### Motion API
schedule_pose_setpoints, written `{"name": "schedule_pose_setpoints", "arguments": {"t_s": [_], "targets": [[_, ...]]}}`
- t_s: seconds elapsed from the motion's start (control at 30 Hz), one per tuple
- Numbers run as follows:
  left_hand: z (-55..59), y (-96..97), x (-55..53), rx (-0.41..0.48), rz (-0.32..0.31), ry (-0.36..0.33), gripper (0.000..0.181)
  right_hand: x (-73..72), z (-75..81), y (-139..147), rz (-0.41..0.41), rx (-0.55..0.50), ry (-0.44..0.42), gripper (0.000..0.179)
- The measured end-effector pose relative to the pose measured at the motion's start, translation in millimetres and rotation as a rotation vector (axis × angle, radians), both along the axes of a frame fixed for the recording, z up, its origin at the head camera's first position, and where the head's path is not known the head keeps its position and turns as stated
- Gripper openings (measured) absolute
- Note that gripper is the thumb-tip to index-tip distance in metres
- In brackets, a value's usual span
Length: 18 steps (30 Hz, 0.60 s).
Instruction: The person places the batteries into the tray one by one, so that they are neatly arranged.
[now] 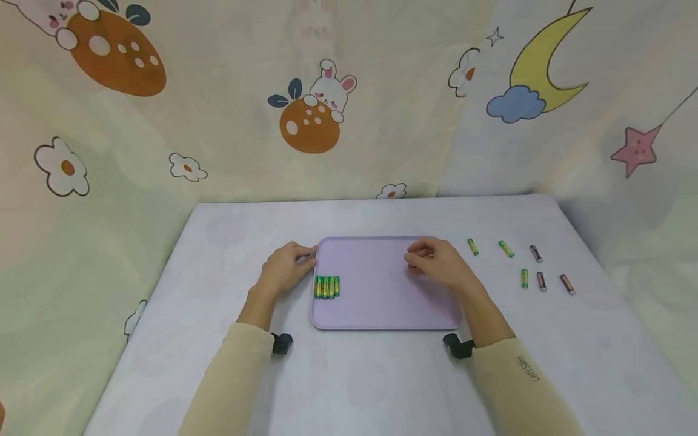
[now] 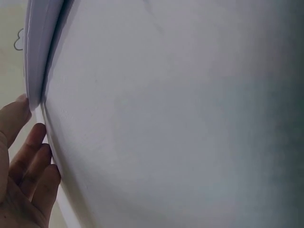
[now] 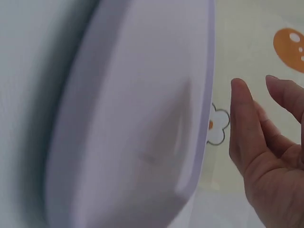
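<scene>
A flat lilac tray (image 1: 382,303) lies on the table, its rim low and rounded. Inside it, against the left side, several green batteries (image 1: 327,287) stand side by side in a row. My left hand (image 1: 285,266) is at the tray's left edge, with fingertips right at the rim; the left wrist view shows its thumb and fingers (image 2: 45,190) fairly straight along that edge. Over the tray's right part is my right hand (image 1: 438,263). In the right wrist view its thumb and fingers (image 3: 249,128) are parted, with nothing between them.
Right of the tray lie loose batteries: three green ones, such as the green battery (image 1: 506,249), and three dark brown ones, such as the brown battery (image 1: 567,284). A white cloth covers the table (image 1: 371,381). Behind hangs a patterned curtain (image 1: 382,121).
</scene>
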<state>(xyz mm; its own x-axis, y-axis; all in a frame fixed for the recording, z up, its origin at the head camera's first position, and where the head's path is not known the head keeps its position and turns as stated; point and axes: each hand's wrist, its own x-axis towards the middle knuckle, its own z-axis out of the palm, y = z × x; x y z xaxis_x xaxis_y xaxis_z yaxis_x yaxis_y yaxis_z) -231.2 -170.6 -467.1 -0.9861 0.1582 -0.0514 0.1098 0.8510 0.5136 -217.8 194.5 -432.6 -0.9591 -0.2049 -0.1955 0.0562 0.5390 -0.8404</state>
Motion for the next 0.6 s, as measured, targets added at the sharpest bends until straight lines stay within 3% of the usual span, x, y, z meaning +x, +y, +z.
{"name": "schedule_pose_setpoints", "arguments": {"t_s": [0.4,0.6], "targets": [[3.4,0.2,2.2,-0.001,0.004,-0.006,0.042,-8.6,12.2,53,-0.032,0.136,0.109,0.046],[0.9,0.1,1.1,-0.006,0.009,-0.016,0.042,-11.9,9.6,79,-0.072,0.206,0.187,0.049]]}}
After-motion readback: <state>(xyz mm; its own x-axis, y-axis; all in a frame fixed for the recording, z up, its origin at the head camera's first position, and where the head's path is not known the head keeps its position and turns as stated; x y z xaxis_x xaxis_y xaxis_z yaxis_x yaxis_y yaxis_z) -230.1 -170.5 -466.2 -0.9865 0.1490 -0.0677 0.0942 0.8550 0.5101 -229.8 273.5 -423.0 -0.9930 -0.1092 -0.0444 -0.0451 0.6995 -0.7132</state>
